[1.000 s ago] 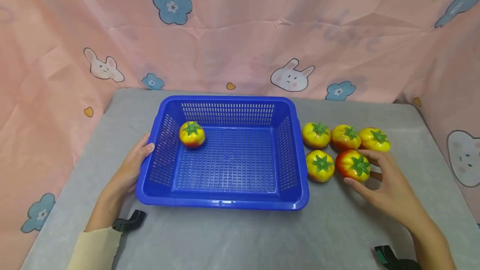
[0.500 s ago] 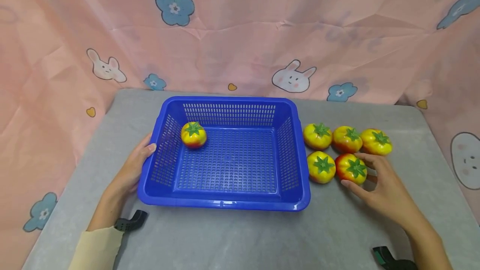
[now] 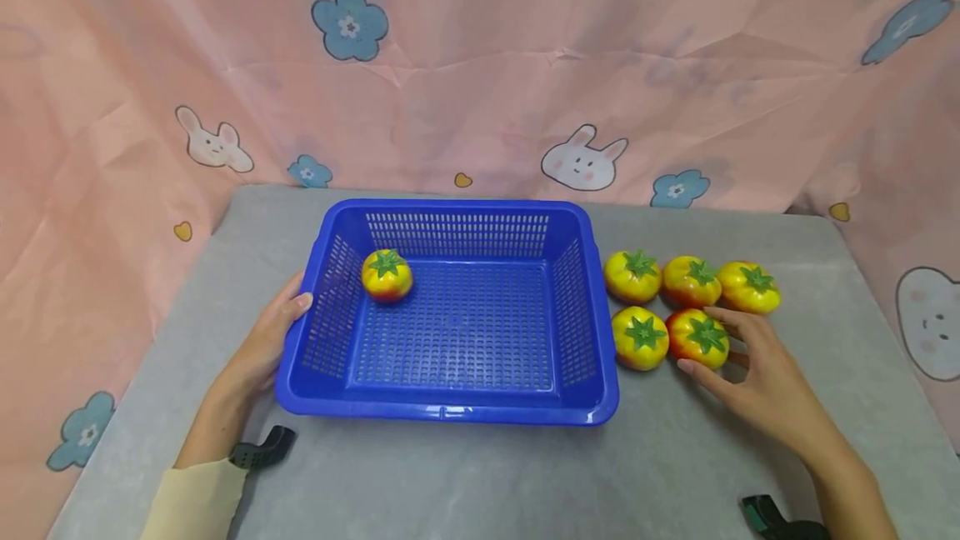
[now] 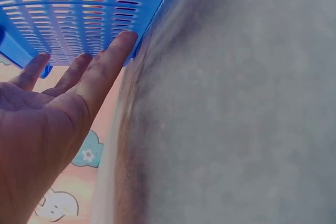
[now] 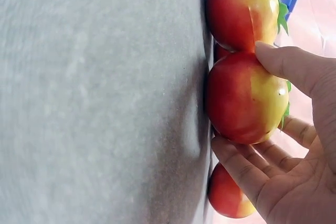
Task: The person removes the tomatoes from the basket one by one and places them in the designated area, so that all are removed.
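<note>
My left hand (image 3: 272, 332) holds the left side of a blue plastic basket (image 3: 448, 412), thumb at the rim and fingers against the slotted outer wall (image 4: 79, 19). One yellow-red tomato (image 3: 387, 276) with a green star-shaped top sits inside at the basket's left. To the right of the basket, my right hand (image 3: 765, 377) holds another tomato (image 5: 247, 98) between thumb and fingers, at table level. That one touches its left neighbour (image 3: 640, 338) in the front row. Behind them, three tomatoes (image 3: 690, 282) form a back row.
A grey cloth-like surface covers the table (image 3: 480, 482). Pink fabric (image 3: 465, 90) printed with rabbits and flowers hangs behind and at the sides. Dark wrist-camera mounts (image 3: 264, 448) show at both forearms.
My right hand has brought its tomato down and left, closing the gap to the front-row neighbour. My left hand and the basket keep their places; the head view shifts slightly.
</note>
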Motion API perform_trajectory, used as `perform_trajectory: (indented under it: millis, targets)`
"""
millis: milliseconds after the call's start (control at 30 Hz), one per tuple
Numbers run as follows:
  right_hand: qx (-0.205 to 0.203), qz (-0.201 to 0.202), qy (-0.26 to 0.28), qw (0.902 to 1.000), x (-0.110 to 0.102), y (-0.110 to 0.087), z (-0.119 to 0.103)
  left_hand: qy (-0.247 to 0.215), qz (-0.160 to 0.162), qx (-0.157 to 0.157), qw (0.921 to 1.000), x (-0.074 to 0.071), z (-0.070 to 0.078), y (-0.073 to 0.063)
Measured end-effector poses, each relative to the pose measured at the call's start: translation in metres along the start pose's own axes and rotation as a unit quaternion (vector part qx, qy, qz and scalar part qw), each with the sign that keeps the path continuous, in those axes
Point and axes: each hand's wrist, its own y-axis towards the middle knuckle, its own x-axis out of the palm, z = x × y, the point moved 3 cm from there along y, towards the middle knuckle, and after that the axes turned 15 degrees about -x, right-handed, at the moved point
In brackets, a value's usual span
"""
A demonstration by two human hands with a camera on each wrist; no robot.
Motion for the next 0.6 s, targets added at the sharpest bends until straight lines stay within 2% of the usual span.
perform_trajectory:
  millis: [233, 433, 600]
  targets:
    - [0.006, -0.004, -0.001, 1.0, -0.0012, 0.0011, -0.0021, -0.023, -0.01, -0.001, 0.9997, -0.0001, -0.0023, 0.002]
    - [0.007, 0.0, -0.003, 1.0, -0.001, 0.0017, -0.0018, -0.006, 0.005, -0.009, 0.9999, 0.0004, -0.0008, 0.0013]
    - [0.008, -0.002, -0.002, 1.0, -0.0006, 0.0028, -0.0025, 0.003, 0.005, -0.009, 0.9999, 0.0008, 0.0009, 0.0005]
